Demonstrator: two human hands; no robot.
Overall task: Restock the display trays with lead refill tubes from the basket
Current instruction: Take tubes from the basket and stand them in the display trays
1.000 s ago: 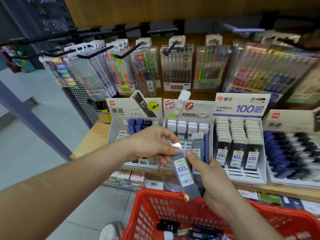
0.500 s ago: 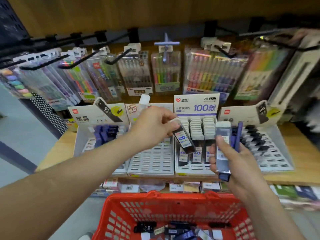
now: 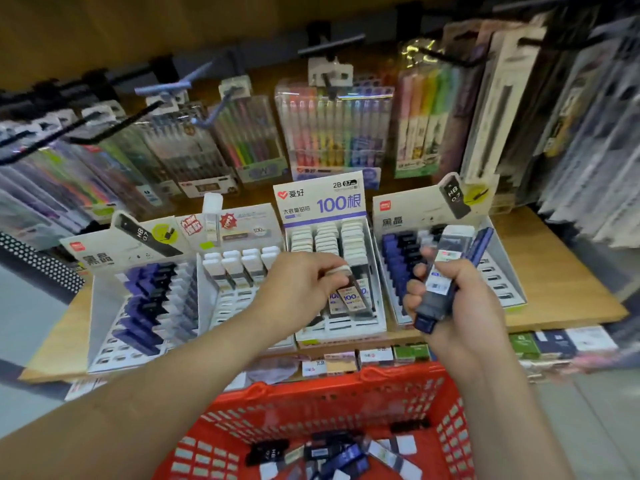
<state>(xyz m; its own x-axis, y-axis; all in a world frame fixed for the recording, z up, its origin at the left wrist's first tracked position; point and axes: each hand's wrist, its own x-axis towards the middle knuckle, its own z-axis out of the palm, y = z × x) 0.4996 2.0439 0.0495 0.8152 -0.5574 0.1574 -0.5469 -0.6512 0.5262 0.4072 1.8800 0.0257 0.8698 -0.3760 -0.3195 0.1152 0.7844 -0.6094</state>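
My left hand point(image 3: 304, 282) pinches the white cap of a lead refill tube point(image 3: 353, 297) labelled 100 and holds it down in the front rows of the white "100" display tray point(image 3: 379, 320). My right hand point(image 3: 450, 292) grips a bundle of refill tubes point(image 3: 441, 282), clear and blue ones, in front of the right-hand tray point(image 3: 498, 247). The red basket point(image 3: 332, 389) sits below both hands, with several loose tubes point(image 3: 332, 452) on its bottom.
Two more white trays, a far-left tray point(image 3: 104, 327) and a middle-left tray point(image 3: 242, 306), stand to the left on the wooden shelf point(image 3: 561, 282). Hanging pen packs point(image 3: 332, 129) on black hooks fill the back wall. Small boxes point(image 3: 554, 341) line the shelf below.
My left hand has carried its tube forward and down into the 100 tray. My right hand has risen a little with its bundle. The camera has swung further right.
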